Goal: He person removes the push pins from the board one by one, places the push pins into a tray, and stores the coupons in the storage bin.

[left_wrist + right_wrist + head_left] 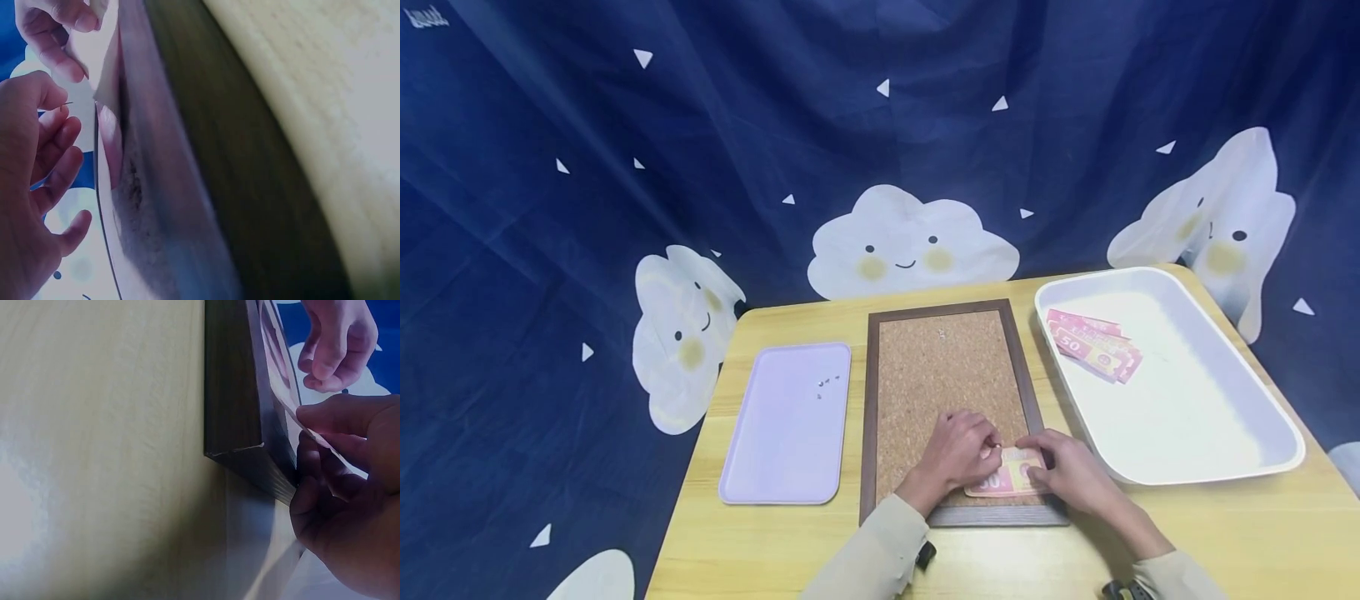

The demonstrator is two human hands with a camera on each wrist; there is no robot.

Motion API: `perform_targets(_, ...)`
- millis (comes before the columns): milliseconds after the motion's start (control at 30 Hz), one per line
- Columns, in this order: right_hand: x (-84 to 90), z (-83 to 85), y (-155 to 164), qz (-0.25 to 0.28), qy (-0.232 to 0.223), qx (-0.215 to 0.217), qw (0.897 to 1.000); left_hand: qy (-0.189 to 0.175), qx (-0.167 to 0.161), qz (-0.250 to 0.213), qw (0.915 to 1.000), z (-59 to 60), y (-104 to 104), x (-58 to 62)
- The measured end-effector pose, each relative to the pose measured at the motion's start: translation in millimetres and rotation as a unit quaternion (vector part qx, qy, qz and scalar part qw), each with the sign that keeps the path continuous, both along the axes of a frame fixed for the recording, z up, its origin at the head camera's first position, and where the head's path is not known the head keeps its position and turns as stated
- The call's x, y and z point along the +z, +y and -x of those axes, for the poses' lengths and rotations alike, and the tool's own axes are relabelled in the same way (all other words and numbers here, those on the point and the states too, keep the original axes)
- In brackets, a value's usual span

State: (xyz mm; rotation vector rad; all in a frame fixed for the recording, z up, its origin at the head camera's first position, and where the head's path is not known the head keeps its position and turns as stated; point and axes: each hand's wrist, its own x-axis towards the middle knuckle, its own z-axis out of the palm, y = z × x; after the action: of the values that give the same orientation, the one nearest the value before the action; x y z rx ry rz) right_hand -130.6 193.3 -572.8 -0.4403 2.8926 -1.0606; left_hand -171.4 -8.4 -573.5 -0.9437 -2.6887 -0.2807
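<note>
A pink-and-yellow play banknote point(1019, 475) lies over the lower right part of a framed corkboard point(951, 367). At its right end my right hand point(1070, 472) pinches the note between thumb and fingers; in the right wrist view the note point(285, 403) bends up from the board there. My left hand point(958, 450) is at the note's left part, covering some of it. In the left wrist view, its thumb and index finger pinch a pin point(69, 102), of which only the thin point shows.
Left of the board is a lavender tray point(782, 433) with several small pins point(822, 384). To the right stands a white basin point(1195, 417) holding more play banknotes point(1093, 346). Small clear pins point(942, 333) sit near the board's top. A dark blue curtain point(775, 100) hangs behind the table.
</note>
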Motion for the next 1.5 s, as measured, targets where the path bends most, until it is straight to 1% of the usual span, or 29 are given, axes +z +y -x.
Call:
perform_targets(133,3.2,1.3,1,0.0,-0.001,-0.004,1.0,0.021,-0.001,-0.012,0.9997,3.4,-2,6.2)
perform_targets(200,5.7,2.7,2,0.001,-0.001,-0.009,1.0,0.022,0.002,-0.014,0.9997,5.2,-4,9.9)
perform_targets(300,10.2,5.2,2,0.022,-0.007,-0.014,1.0,0.02,0.007,-0.014,0.9997,7.8,-8,14.6)
perform_targets(400,14.4,6.7,2,0.044,-0.016,-0.014,0.999,0.02,0.009,-0.017,0.9996,9.9,-11,17.1)
perform_targets(467,17.2,6.8,2,0.05,-0.021,-0.015,0.998,0.022,0.012,-0.016,0.9996,11.0,-13,17.7)
perform_targets(667,23.4,6.7,3,0.027,-0.005,-0.029,0.999,0.009,0.027,-0.029,0.9992,14.2,-20,19.6)
perform_targets(733,25.6,7.3,4,0.029,0.003,-0.028,0.999,0.006,0.033,-0.037,0.9988,14.9,-23,21.3)
perform_targets(933,35.5,8.0,6,0.04,0.02,-0.015,0.999,0.024,0.04,-0.055,0.9974,19.8,-36,24.4)
perform_targets(1033,42.3,9.4,7,0.04,0.033,-0.014,0.999,0.022,0.05,-0.056,0.9969,21.7,-44,25.8)
perform_targets(1167,49.7,13.2,9,0.035,0.051,-0.024,0.998,0.016,0.064,-0.054,0.9963,24.5,-54,26.5)
perform_targets(1300,53.2,17.4,13,0.03,0.064,-0.036,0.997,0.027,0.071,-0.062,0.9952,27.4,-63,25.5)
perform_targets(1500,60.0,24.4,22,0.039,0.06,-0.041,0.997,0.037,0.09,-0.074,0.9925,30.4,-75,27.2)
